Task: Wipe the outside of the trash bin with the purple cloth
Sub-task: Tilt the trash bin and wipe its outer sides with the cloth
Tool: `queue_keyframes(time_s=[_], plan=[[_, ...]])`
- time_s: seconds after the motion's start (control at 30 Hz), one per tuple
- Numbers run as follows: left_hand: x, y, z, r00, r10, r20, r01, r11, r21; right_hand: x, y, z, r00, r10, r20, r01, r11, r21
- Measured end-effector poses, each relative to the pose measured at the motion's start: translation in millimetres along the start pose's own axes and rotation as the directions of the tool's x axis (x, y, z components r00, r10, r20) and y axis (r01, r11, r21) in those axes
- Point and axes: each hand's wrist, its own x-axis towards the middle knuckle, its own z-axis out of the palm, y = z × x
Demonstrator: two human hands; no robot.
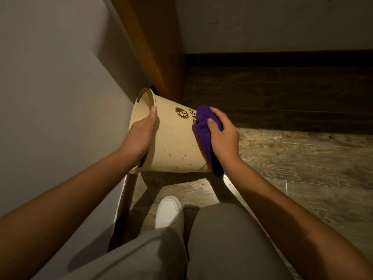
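Beige plastic, speckled with dark spots: the trash bin (173,138) is tipped on its side above the wood floor (302,158), mouth turned toward the grey wall (50,87). The left hand (141,136) is closed over the rim, thumb outside, probably to steady it and turn its side upward. The right hand (222,136) is curled around the bunched purple cloth (203,134), pressing it against the bin's outer wall near the base. Wall and orange door frame (157,47) crowd the left; open floor lies to the right.
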Motion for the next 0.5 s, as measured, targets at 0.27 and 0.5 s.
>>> queue_keyframes(time_s=[0.27, 0.5], plan=[[11.3, 18.6, 12.7, 0.998, 0.042, -0.051, -0.041, 0.999, 0.013, -17.8, -54.9, 46.0, 0.933, -0.244, 0.265, 0.268, 0.962, -0.058], [19.2, 17.2, -1.1, 0.997, 0.074, 0.038, -0.072, 0.996, -0.06, -18.5, -39.3, 78.7, 0.917, -0.347, 0.197, 0.399, 0.765, -0.506]])
